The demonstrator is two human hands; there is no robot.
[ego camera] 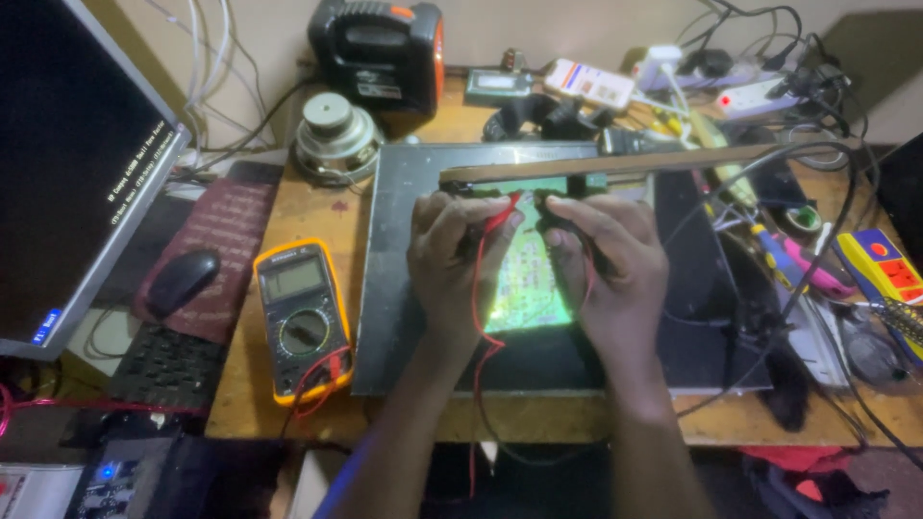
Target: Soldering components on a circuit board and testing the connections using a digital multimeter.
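On the dark mat in the middle of the table (pixel 288 207), the left hand (pixel 452 255) pinches a red probe (pixel 502 213) and the right hand (pixel 615 259) a black probe (pixel 558 216) against the lit circuit board (pixel 527 288); a slipping tip could bridge neighbouring contacts.

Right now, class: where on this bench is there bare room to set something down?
Bare wood lies between the speaker and multimeter, and along the front edge below the dark panel. The right side around the screwdrivers and cables is crowded. Both hands occupy the circuit board.
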